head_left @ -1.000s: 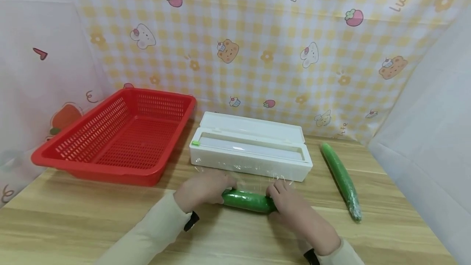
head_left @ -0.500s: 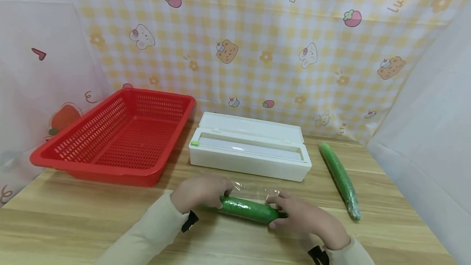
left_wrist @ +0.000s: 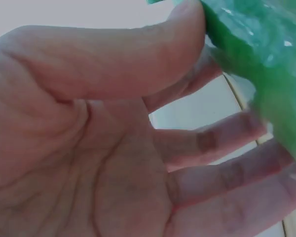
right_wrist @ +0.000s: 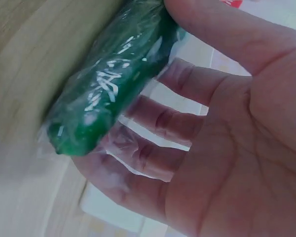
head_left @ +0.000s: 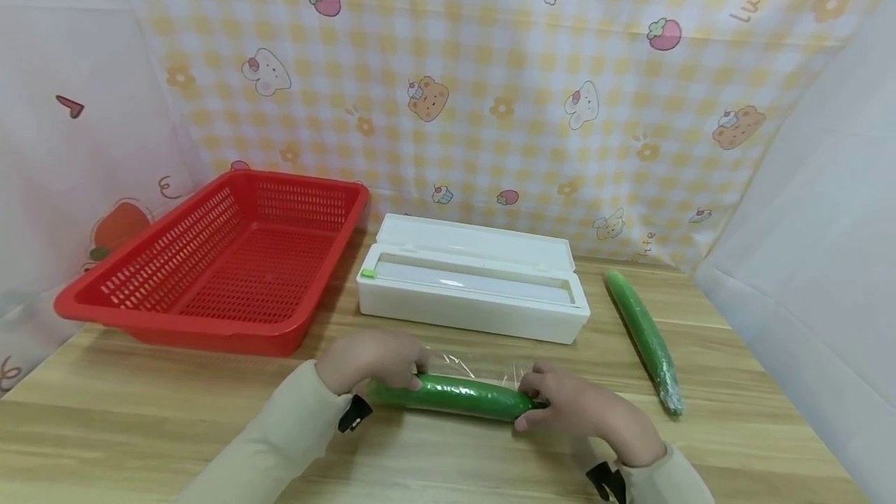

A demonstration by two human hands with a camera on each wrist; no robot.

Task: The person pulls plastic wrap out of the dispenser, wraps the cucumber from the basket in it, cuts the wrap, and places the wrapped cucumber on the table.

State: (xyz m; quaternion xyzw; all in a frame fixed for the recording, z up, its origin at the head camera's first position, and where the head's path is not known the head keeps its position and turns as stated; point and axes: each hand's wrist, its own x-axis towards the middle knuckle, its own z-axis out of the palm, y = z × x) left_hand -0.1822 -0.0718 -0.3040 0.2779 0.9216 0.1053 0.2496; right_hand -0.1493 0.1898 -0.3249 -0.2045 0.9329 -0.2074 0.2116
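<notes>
A green cucumber (head_left: 462, 397) in clear plastic film lies crosswise on the table in front of me. My left hand (head_left: 374, 360) pinches its left part between thumb and fingers. At its right end, my right hand (head_left: 584, 407) grips with the thumb on the near side and fingers on the far side. In the right wrist view, the film round the cucumber (right_wrist: 101, 94) is shiny and wrinkled, and loose film reaches the fingers. The left wrist view shows my thumb (left_wrist: 133, 59) against the wrapped cucumber (left_wrist: 266, 54). A loose flap of clear film (head_left: 476, 368) spreads behind the cucumber.
Just behind my hands stands a white cling film box (head_left: 469, 317) with its lid raised and a green slider at its left. A second film-wrapped cucumber (head_left: 647, 341) lies to the right. On the left sits a red plastic basket (head_left: 311, 294). A patterned curtain (head_left: 476, 45) hangs behind.
The cucumber has come slightly nearer to me, away from the box. My right hand has shifted right to the cucumber's end, my left hand slightly left. The film flap behind has shortened.
</notes>
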